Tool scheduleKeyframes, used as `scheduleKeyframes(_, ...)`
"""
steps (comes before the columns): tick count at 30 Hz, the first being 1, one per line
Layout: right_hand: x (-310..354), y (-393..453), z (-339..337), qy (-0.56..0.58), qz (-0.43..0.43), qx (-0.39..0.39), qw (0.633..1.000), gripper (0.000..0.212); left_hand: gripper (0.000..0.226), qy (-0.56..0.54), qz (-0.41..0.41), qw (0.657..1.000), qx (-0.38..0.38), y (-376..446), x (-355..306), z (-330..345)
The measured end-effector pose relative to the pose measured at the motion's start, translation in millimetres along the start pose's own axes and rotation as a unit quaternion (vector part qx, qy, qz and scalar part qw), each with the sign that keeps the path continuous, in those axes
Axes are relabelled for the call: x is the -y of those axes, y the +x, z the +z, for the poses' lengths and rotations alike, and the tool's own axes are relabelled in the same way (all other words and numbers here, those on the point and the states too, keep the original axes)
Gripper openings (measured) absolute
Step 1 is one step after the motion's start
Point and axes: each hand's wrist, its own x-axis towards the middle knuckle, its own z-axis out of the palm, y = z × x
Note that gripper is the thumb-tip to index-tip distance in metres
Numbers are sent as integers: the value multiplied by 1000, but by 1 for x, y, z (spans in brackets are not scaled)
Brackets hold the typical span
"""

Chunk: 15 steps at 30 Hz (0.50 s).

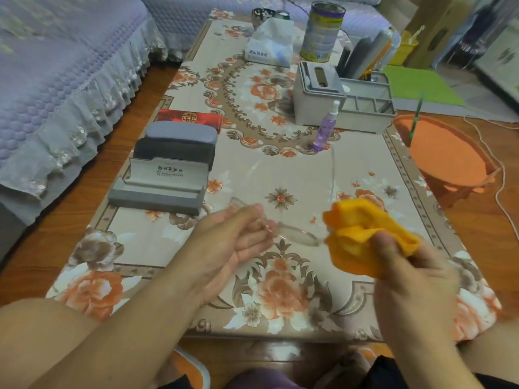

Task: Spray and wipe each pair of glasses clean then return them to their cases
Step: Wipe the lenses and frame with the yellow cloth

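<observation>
My left hand (238, 234) pinches a pair of clear-framed glasses (297, 233) at the bridge, holding them above the near part of the table; their temples point away from me. My right hand (407, 265) grips a bunched orange cloth (362, 234) that touches the right lens. An open grey case (160, 186) lies at the table's left with nothing visible inside. Behind it sit a shut dark case (174, 154), a shut grey case (181, 133) and a red case (189, 117). A purple spray bottle (325, 130) stands upright at mid-table.
The floral-covered table (280, 178) also carries a tissue pack (269, 43), a tall tin (323, 32), a grey tissue box (318, 94) and a grey organiser (368, 105). An orange stool (446, 153) stands on the right. A lilac-covered sofa (56, 80) runs along the left.
</observation>
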Motion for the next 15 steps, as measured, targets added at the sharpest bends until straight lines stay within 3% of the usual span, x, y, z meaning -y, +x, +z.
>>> scheduleKeyframes(2, -5, 18, -17, 36, 71, -30, 996, 21, 44, 15, 44, 999, 3, 3, -13, -12)
scheduleKeyframes(5, -13, 42, -31, 50, 205, 27, 977, 30, 69, 12, 56, 985, 164, 2, -30, -26)
scheduleKeyframes(9, -6, 61, -22, 100, 257, 192, 942, 49, 85, 43, 20, 941, 334, 3, -27, -30)
scheduleKeyframes(12, 3, 61, 2, 129, 265, 367, 883, 67, 87, 52, 3, 911, 408, 3, -18, -26)
scheduleKeyframes(15, 11, 51, 27, 135, 273, 455, 837, 55, 88, 48, -10, 897, 439, 2, -10, -24)
